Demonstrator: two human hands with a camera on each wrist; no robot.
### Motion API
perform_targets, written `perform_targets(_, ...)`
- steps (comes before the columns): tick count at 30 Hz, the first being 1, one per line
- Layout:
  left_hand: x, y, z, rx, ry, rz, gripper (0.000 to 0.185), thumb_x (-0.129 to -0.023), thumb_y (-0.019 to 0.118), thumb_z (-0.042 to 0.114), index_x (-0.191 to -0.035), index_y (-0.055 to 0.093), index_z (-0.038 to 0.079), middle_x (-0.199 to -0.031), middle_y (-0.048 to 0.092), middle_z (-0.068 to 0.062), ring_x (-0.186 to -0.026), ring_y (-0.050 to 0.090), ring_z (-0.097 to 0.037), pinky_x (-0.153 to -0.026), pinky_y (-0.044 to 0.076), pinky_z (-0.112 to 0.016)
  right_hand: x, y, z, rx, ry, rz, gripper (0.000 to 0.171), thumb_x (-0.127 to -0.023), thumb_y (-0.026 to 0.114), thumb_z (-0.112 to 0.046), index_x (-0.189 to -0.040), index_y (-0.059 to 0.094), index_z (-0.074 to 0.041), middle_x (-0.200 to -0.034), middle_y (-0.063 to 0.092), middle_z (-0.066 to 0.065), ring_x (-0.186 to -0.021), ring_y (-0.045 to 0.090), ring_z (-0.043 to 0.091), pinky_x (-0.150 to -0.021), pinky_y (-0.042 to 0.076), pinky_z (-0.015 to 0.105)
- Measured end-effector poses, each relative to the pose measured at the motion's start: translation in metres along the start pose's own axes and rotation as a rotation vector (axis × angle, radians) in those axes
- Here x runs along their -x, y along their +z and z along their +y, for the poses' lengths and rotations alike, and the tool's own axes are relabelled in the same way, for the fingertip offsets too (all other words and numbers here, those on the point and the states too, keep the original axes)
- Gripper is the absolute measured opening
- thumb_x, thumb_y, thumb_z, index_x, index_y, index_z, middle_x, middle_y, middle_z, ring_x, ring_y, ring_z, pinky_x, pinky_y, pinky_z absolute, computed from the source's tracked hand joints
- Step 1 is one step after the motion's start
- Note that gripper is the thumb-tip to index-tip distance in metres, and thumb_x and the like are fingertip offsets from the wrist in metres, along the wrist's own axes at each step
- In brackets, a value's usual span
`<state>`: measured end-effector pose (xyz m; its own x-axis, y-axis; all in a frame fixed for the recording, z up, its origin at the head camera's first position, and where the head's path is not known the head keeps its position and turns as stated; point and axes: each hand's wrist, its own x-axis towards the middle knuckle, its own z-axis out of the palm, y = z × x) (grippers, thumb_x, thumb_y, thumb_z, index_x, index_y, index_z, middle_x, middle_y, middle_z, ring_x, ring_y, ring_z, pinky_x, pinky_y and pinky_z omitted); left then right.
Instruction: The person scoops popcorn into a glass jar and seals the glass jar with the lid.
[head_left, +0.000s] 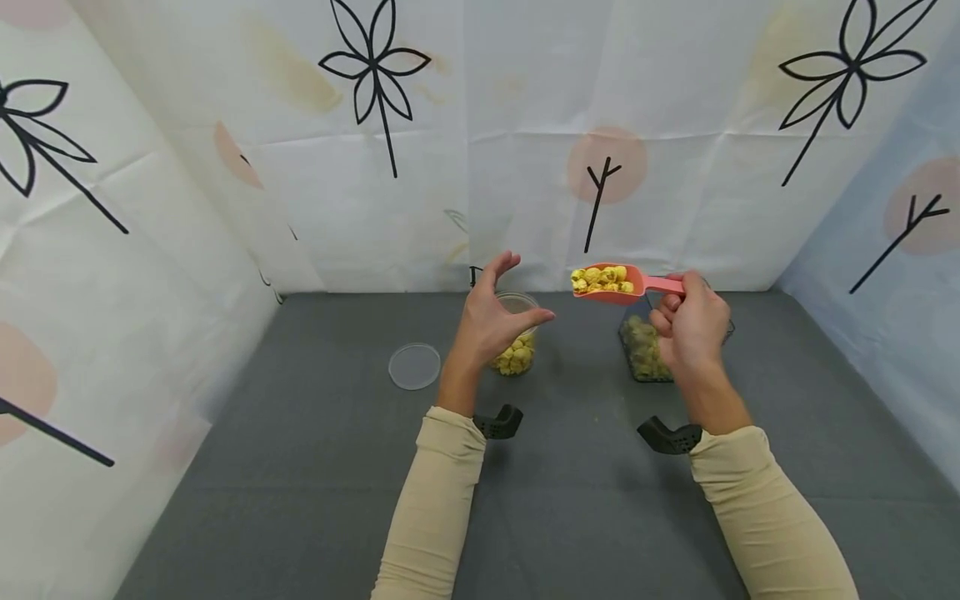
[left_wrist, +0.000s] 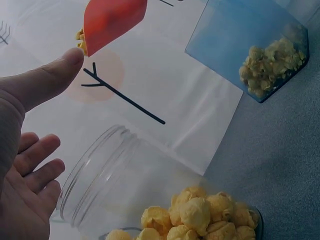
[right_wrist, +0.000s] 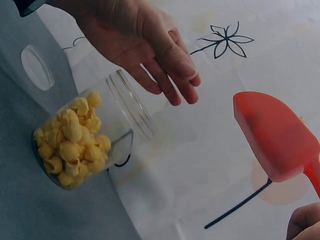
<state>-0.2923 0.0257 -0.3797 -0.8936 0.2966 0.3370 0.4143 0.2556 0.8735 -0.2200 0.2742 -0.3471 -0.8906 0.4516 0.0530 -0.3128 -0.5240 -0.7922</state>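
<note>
My right hand [head_left: 692,323] grips the handle of a red scoop [head_left: 641,283], which is heaped with yellow popcorn [head_left: 600,280]. The scoop is held up in the air, to the right of a clear jar [right_wrist: 95,132]. My left hand [head_left: 491,317] is beside the jar's open mouth, thumb and fingers spread apart and holding nothing. Yellow popcorn fills the lower part of the jar. Below the right hand stands a clear bluish container [left_wrist: 230,40] with more popcorn in it, partly hidden by that hand in the head view.
A round clear lid [head_left: 415,367] lies on the grey table [head_left: 322,483], left of the jar. Behind the table hangs a white cloth [head_left: 517,208] printed with leaves and twigs, and similar cloth closes off both sides.
</note>
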Motion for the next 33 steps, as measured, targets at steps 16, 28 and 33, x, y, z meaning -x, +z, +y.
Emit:
perform_targets(16, 0.001, -0.005, -0.022, 0.063, -0.061, -0.081, 0.103, -0.08, 0.089, 0.032, -0.162, 0.028, 0.018, -0.159, 0.043, 0.01, -0.153, 0.034, -0.024, -0.12, 0.036, -0.053, 0.002, 0.027, 0.033, 0.06, -0.064, 0.086, 0.03, -0.11, 0.045, -0.023, -0.093, 0.059, -0.004, -0.058, 0.035, -0.003, -0.041, 0.018, 0.008, -0.042, 0.015, 0.021)
perform_targets(28, 0.0, -0.005, -0.032, 0.088, -0.095, -0.114, 0.099, -0.078, 0.09, 0.031, -0.158, 0.032, 0.027, -0.157, 0.047, 0.005, -0.151, 0.037, -0.023, -0.119, 0.036, -0.054, 0.004, 0.034, 0.046, 0.112, -0.058, 0.043, 0.028, -0.109, 0.046, -0.024, -0.096, 0.06, -0.004, -0.058, 0.037, -0.004, -0.041, 0.019, 0.008, -0.042, 0.016, 0.023)
perform_targets(33, 0.001, -0.006, -0.031, 0.048, -0.116, -0.123, 0.098, -0.08, 0.089, 0.033, -0.159, 0.032, 0.026, -0.154, 0.048, 0.012, -0.151, 0.036, -0.019, -0.12, 0.036, -0.053, 0.006, 0.034, 0.051, 0.157, -0.036, 0.033, 0.03, -0.109, 0.046, -0.026, -0.097, 0.062, -0.004, -0.058, 0.038, -0.003, -0.041, 0.019, 0.009, -0.041, 0.017, 0.023)
